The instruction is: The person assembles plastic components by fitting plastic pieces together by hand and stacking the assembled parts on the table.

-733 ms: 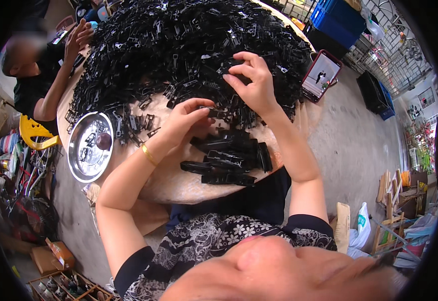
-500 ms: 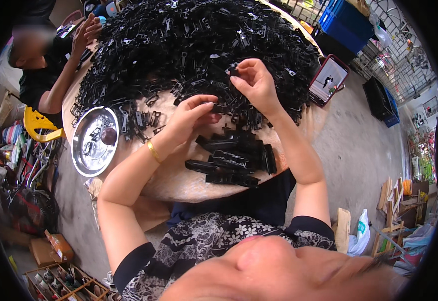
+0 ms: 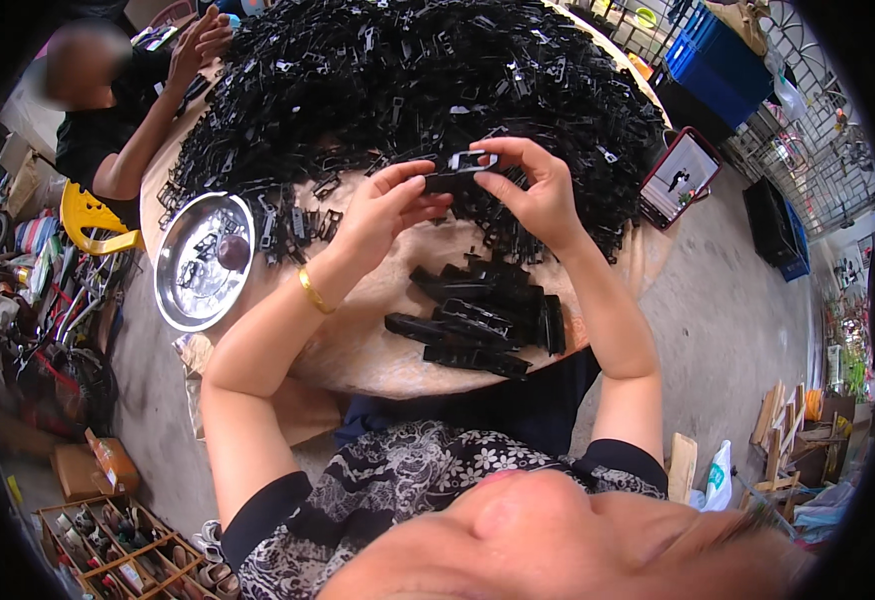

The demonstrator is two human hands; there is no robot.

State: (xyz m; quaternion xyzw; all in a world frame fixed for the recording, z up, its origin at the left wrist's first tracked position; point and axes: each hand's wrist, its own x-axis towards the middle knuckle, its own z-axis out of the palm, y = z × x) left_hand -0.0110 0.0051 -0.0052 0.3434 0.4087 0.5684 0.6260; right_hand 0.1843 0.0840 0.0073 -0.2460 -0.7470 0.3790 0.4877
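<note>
Soft daylight on my left hand and right hand, brighter rightward toward the grille, pale glint on my black piece, white glare in the metal tray, black heap swallowing detail, co-worker's head blurred, edges bowing into a dark rim.

The left hand covered one end of a slim black piece; the right hand hid part of a small silver-and-black frame-shaped piece. The upper edge cut off a broad heap of tiny black pieces. A co-worker's head was blurred. The lower edge cropped a brown wooden shoe rack.
</note>
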